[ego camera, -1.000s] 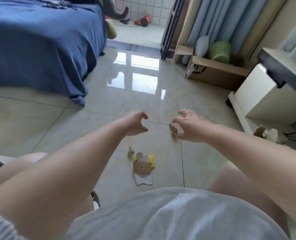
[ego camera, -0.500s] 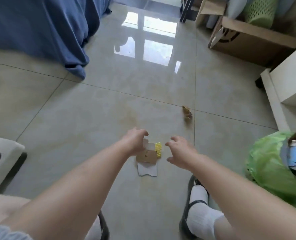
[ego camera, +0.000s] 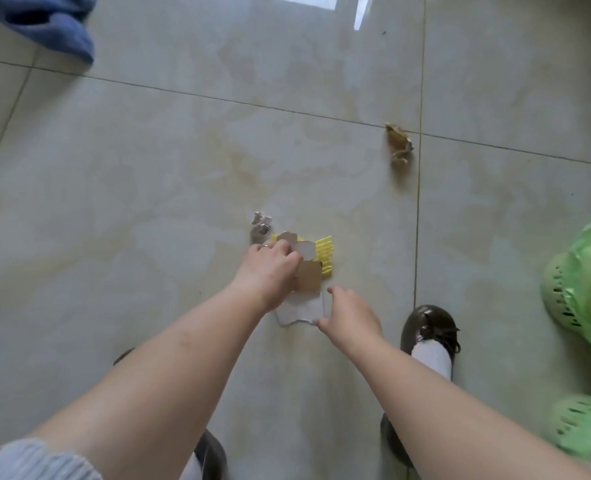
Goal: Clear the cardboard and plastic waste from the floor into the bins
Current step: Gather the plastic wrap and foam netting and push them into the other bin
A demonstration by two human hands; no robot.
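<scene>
Left hand [ego camera: 270, 268] fingers curl onto the brown cardboard scrap [ego camera: 308, 279] on the floor; right hand [ego camera: 347, 311], half-open, pinches the white piece [ego camera: 299, 310]. Both look light, flat, bendable: grip edges.

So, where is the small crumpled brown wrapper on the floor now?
In the head view the small crumpled brown wrapper lies alone on the tile floor, upper right of centre, beside a grout line crossing, beyond the right hand and the yellow plastic comb piece.

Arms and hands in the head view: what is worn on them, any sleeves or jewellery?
Both forearms are bare. The left arm shows a pale blue-grey ribbed knit sleeve pushed up near the elbow. The left hand wears a thin ring. The right hand shows nothing worn.
</scene>
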